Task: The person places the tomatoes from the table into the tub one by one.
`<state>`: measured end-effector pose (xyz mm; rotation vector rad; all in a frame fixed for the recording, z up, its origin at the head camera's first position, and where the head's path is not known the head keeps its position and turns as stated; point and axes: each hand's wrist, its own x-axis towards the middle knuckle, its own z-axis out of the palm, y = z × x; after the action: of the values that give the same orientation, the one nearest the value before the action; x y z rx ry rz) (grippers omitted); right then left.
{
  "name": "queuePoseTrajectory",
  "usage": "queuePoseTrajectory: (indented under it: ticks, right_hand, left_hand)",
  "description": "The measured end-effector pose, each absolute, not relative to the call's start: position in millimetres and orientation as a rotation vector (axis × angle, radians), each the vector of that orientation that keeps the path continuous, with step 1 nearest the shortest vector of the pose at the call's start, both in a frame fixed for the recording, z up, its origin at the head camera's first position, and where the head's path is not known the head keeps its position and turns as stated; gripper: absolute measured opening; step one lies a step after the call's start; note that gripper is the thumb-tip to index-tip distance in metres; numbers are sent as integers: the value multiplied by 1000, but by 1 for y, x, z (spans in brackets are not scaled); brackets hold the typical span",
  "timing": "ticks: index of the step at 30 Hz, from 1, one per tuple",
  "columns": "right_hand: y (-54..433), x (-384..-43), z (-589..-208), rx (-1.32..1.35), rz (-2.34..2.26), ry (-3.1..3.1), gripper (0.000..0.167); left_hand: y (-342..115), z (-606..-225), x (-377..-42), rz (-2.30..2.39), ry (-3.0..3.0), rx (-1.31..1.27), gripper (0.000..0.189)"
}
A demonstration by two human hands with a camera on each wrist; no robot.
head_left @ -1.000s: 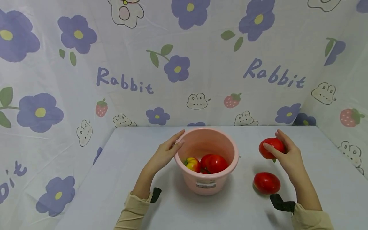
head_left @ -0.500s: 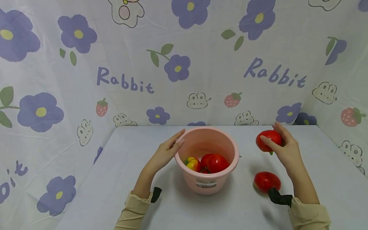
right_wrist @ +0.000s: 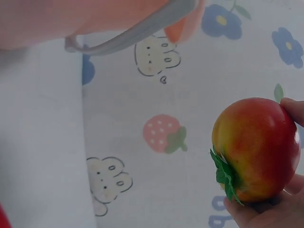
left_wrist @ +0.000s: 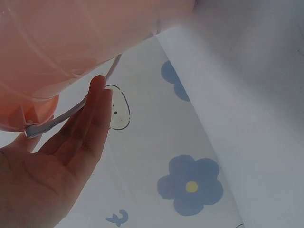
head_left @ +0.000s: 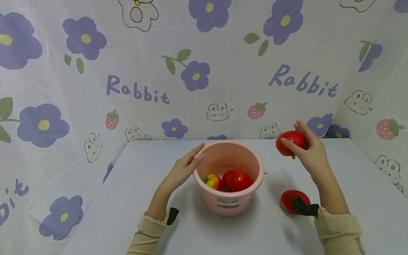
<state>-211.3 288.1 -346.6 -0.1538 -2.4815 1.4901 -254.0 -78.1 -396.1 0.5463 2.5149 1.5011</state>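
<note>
My right hand (head_left: pixel 310 150) holds a red tomato (head_left: pixel 289 141) in the air, to the right of the pink bucket (head_left: pixel 227 207). The right wrist view shows thumb and fingers on opposite sides of this tomato (right_wrist: pixel 256 147), which is yellowish near its green leafy top. My left hand (head_left: pixel 182 171) touches the bucket's left rim. In the left wrist view, its nearly straight fingers (left_wrist: pixel 97 109) lie beside the grey handle (left_wrist: pixel 66 115). Inside the bucket are red tomatoes (head_left: pixel 239 181) and a yellow-red one (head_left: pixel 213 182).
Another red tomato (head_left: pixel 288 203) lies on the white table (head_left: pixel 255 233), partly covered by the black wrist strap piece (head_left: pixel 304 206) in the head view. A flowered cloth (head_left: pixel 229 71) hangs behind and at the sides.
My right hand has lifted the tomato higher and moved it slightly left, towards the bucket. The left hand has stayed at the rim, and the bucket has not moved.
</note>
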Motion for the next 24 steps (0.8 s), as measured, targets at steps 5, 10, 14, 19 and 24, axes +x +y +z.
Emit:
queuePoseTrajectory:
  ticks: [5,10,14,19,24]
  right_hand:
    - [278,-218,-336,-85,1515,-2459,79]
    - [263,-223,-325,2,1524,-2448,80]
    - [249,-225,-316,73,1535,-2429,79]
    - [231,-230,-306,135,1563,-2419,80]
    - [211,-235,-297,195,1575,-2424,80]
  left_hand:
    - [-79,-397,-254,1500,2520,549,53]
    - [-78,-396,-253,1495,2519,543,53]
    - [-78,-397,-253,1492,2519,547,53]
    - [-78,-396,-254,1496,2520,553,53]
    - [-78,-397,-255,1489,2530,547,53]
